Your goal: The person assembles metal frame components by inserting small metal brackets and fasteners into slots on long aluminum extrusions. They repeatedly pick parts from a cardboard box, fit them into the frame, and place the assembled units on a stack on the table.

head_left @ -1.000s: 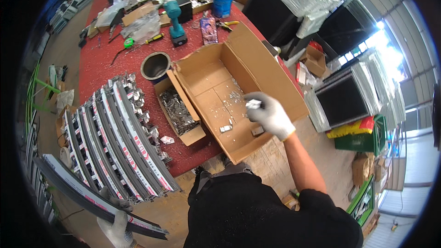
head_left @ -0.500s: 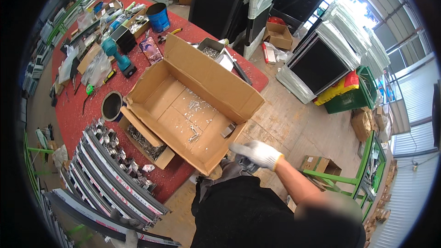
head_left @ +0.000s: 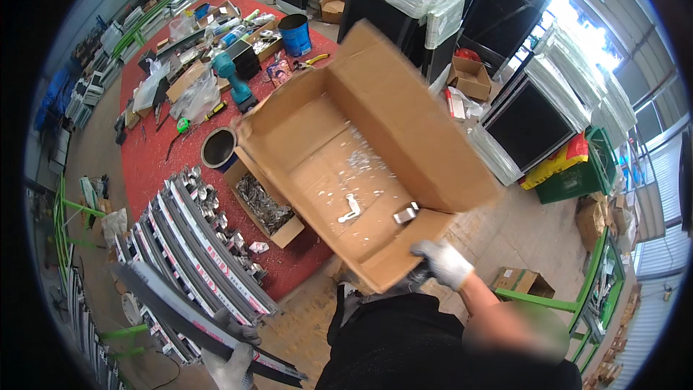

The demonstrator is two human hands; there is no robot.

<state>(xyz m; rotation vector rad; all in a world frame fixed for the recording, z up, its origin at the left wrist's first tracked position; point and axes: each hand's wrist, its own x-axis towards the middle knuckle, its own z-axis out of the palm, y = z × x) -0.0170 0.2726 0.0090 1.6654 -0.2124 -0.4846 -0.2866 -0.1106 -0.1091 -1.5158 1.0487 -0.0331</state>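
An open cardboard box (head_left: 310,166) lies tilted over the near right part of the red table. Inside it are scattered small bright pieces, a white bracket-like piece (head_left: 351,209) and a short metal block (head_left: 406,213). My gloved right hand (head_left: 446,263) grips the box at its near right corner. At the lower left my gloved left hand (head_left: 232,367) is wrapped around a long dark curved profile strip (head_left: 170,310). Beside it, similar strips (head_left: 209,260) lie in a row at the table's edge. A smaller box (head_left: 267,202) of thin metal parts sits against the large one.
On the red table (head_left: 155,166) are a round dark-rimmed pot (head_left: 218,148), a teal cordless drill (head_left: 232,79), a blue bucket (head_left: 294,35) and plastic bags. Wrapped panels (head_left: 530,119) and a green bin (head_left: 577,173) stand at right. A green metal frame (head_left: 538,300) is near my right arm.
The large box has shifted right and tipped, with my right hand now on its corner; it covers the metal tray seen before. My left hand has come further into view with the strip.
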